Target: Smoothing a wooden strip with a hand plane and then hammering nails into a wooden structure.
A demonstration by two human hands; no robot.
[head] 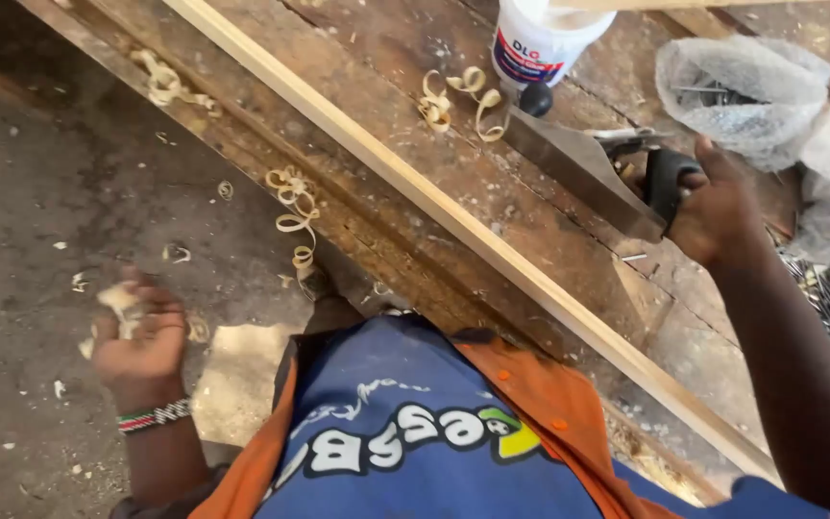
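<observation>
1. Right hand (713,207) at the right of the scene, grip wrapped tight around the dark rear handle of a hand plane (588,173).
2. Plane lying on the wooden surface (530,221), long grey metal body angled from far left to near right, round black front knob at its far end, just beside a white tub.
3. White tub (540,38) at the far edge, red and blue label, standing upright.
4. Long pale wood strip (453,226) running diagonally across the surface, smooth and light against the dark, worn boards; plane lying beside it on the far side, apart from it.
5. Left hand (136,332) held out over the floor (31,192) at near left, fingers loosely curled around a clump of pale shavings (119,300); striped beaded band on the wrist.
6. Curled shavings scattered on the surface near the tub, along its near edge and on the floor.
7. Crumpled clear plastic bag (742,91) at far right, behind the right hand.
</observation>
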